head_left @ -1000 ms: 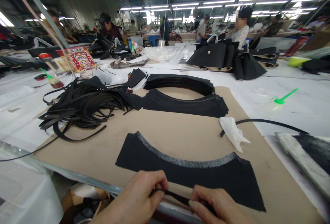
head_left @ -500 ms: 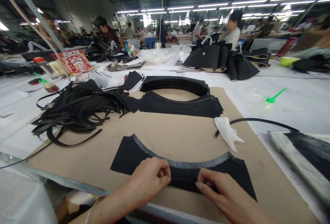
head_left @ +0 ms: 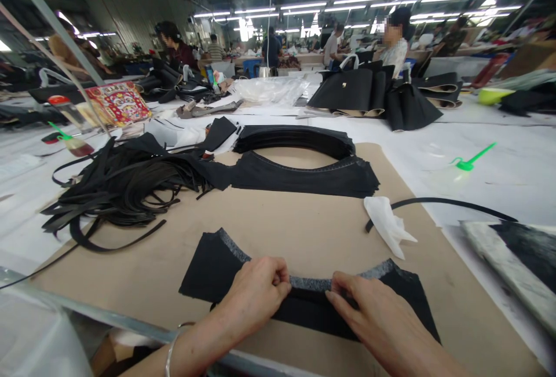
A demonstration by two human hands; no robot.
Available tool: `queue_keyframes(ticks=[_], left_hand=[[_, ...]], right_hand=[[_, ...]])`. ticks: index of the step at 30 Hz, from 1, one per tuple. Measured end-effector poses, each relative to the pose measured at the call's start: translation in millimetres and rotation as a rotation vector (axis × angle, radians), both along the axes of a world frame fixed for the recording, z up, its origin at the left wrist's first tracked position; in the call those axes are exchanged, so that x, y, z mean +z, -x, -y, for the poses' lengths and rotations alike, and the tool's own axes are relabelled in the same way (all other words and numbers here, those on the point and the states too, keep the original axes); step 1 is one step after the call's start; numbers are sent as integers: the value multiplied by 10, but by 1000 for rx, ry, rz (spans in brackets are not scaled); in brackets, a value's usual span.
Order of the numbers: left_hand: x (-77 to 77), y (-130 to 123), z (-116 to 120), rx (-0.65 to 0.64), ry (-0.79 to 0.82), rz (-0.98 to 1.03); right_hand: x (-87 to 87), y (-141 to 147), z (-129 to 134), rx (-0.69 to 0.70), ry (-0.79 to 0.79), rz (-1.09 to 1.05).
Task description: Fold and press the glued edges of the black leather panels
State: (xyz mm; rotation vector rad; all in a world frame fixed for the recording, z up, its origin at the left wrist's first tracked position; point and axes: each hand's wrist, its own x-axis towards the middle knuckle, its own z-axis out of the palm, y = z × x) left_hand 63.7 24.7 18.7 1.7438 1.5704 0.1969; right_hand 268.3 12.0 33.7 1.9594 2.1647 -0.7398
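A black curved fabric piece (head_left: pixel 313 313) lies on the brown board (head_left: pixel 278 223) near its front edge, a speckled grey band along its concave upper rim. My left hand (head_left: pixel 260 287) is closed, thumb and fingers pinching black material just below the band, left of the middle. To the right, my right hand (head_left: pixel 360 302) pinches the same material in the same way, with a short stretch of grey band showing between the hands. Exactly which layer the fingertips hold is partly hidden.
Behind lie a flat black curved piece (head_left: pixel 304 179) and a curved black stack (head_left: pixel 295 138). Black strips (head_left: pixel 125 183) heap at left. White tissue (head_left: pixel 388 226), a green-nozzled bottle (head_left: pixel 467 164) and a marble slab (head_left: pixel 508 267) are at right. People work beyond.
Both hands have moved up from the lower part of the black piece to its grey band, raising dark material between them. The view has shifted slightly.
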Motion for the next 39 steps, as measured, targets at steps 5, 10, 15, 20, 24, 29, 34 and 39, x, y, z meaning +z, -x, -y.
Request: queue_keyframes(ticks=[5,10,15,20,24,29,34,39], left_hand=[[-56,-19,-36,21,6,-15],[-59,-17,-44,44,2,-29],[-28,-23,-50,54,-5,-43],[-50,-22,-60,59,4,-40],[-84,-13,-61,63,-4,-42],[-66,-15,-63,58,-4,-44],[-52,-17,-65,60,4,-53],[-79,-16,-64,63,3,-66]], right_hand=[[-55,28,-42,13,-23,1],[-101,42,-58,17,-31,-12],[-101,64,-71,19,-32,-7],[-93,81,-82,23,-14,23],[-94,94,-85,23,-9,14],[-78,106,-89,24,-3,17],[-87,114,-104,26,-3,31],[-107,116,-106,23,11,34]])
